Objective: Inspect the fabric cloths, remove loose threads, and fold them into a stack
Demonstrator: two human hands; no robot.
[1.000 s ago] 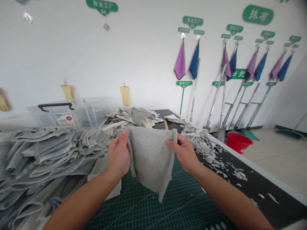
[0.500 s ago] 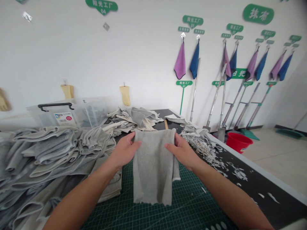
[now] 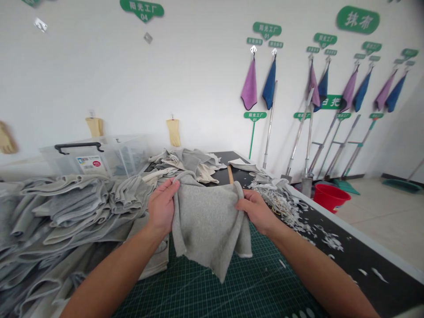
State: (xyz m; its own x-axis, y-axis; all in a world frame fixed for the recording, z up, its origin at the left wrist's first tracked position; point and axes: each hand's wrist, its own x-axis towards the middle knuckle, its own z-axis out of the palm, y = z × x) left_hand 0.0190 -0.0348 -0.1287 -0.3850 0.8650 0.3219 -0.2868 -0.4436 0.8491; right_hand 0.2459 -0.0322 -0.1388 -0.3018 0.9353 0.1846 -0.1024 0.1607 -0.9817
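A piece of grey fabric (image 3: 208,221) hangs between my two hands above a green cutting mat (image 3: 232,291). Its upper left corner is pinched in my left hand (image 3: 163,205), thumb on top. My right hand (image 3: 256,210) grips the upper right edge with thumb and fingers. The cloth sags in folds, and its ragged lower edge comes to a point low in the middle. Left of my left hand lies a large heap of folded grey fabric (image 3: 76,203). Beyond my right hand is a pile of shredded scraps (image 3: 281,201).
Behind the cloth lie more loose fabric pieces (image 3: 192,161) and a wooden strip (image 3: 230,174). A clear plastic box (image 3: 112,154) stands at the back left. A red bucket (image 3: 331,196) sits on the floor right of the black table (image 3: 344,256). Mops and brooms lean against the wall.
My left hand has moved left and turned, drawing the fabric wider. The cloth's straight lower edge now hangs slanted to a point, with its sides folded over.
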